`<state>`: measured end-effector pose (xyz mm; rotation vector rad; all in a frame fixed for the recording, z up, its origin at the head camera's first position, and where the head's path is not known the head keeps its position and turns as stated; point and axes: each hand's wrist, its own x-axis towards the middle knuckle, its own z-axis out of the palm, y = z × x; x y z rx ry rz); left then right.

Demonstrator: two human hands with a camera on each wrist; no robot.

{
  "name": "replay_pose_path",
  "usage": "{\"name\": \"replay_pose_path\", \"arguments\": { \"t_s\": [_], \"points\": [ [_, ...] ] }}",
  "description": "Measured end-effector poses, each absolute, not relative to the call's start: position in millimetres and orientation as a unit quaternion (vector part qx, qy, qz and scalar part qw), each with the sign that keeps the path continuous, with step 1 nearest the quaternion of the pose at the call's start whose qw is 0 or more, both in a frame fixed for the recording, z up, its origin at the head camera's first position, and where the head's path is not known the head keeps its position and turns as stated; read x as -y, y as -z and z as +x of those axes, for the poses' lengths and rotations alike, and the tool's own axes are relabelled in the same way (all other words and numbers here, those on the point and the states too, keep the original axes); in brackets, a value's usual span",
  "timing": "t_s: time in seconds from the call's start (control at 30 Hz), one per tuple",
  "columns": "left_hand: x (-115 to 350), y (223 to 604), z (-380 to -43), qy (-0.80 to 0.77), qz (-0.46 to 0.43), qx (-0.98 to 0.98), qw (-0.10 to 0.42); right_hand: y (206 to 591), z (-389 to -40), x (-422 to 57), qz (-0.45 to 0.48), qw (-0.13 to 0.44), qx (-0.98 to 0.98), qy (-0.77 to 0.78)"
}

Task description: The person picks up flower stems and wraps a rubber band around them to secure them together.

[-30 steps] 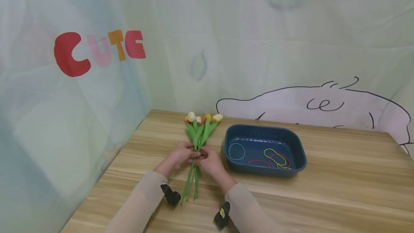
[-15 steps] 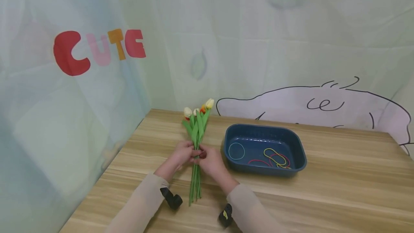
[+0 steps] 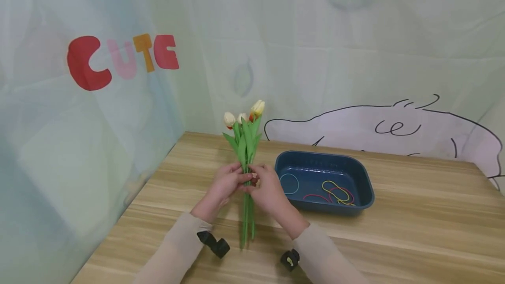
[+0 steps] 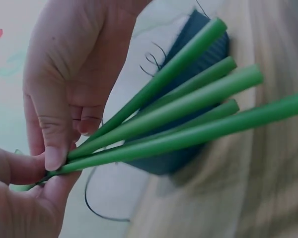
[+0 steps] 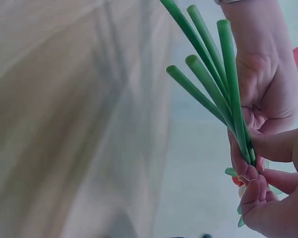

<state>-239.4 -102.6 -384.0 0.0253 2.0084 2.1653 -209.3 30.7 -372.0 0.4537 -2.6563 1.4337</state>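
A small bunch of artificial tulips (image 3: 246, 141) with white, yellow and orange-red heads stands nearly upright between both hands, its heads away from the person. From the left side, my left hand (image 3: 228, 183) pinches the green stems just below the leaves. My right hand (image 3: 271, 191) grips the same spot from the right, its fingertips meeting those of the left. Below the hands the stems (image 4: 174, 106) fan apart, as the left wrist view shows. A thin dark line crosses the stems at the fingertips there; the fingers hide most of that spot.
A dark blue plastic basin (image 3: 331, 208) stands on the wooden table (image 3: 426, 214), right beside the right hand. Inside it lie a green rubber band (image 3: 298, 184), a yellow rubber band (image 3: 335, 183) and red ones. A printed curtain (image 3: 315, 78) hangs behind the table.
Both hands have raised the tulips and moved them slightly right. The bunch has tipped from lying away toward the back edge to nearly upright, and its heads are closer together.
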Motion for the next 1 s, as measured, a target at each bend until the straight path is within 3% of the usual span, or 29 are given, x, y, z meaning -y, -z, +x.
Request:
{"name": "replay_pose_path", "arguments": {
  "t_s": [0.23, 0.37, 1.0],
  "points": [
    [93.1, 365.6, -229.9, -0.790, 0.028, -0.607, 0.078, 357.4, -193.2, -48.5, 0.197, 0.122, 0.861, -0.453],
    [87.9, 354.4, -224.5, -0.818, 0.039, -0.571, 0.061, 354.6, -181.5, -62.8, 0.205, 0.125, 0.847, -0.474],
    [66.4, 345.9, -207.3, -0.884, 0.055, -0.463, 0.016, 371.3, -143.4, -102.9, 0.179, -0.127, 0.732, -0.645]
  ]
}}
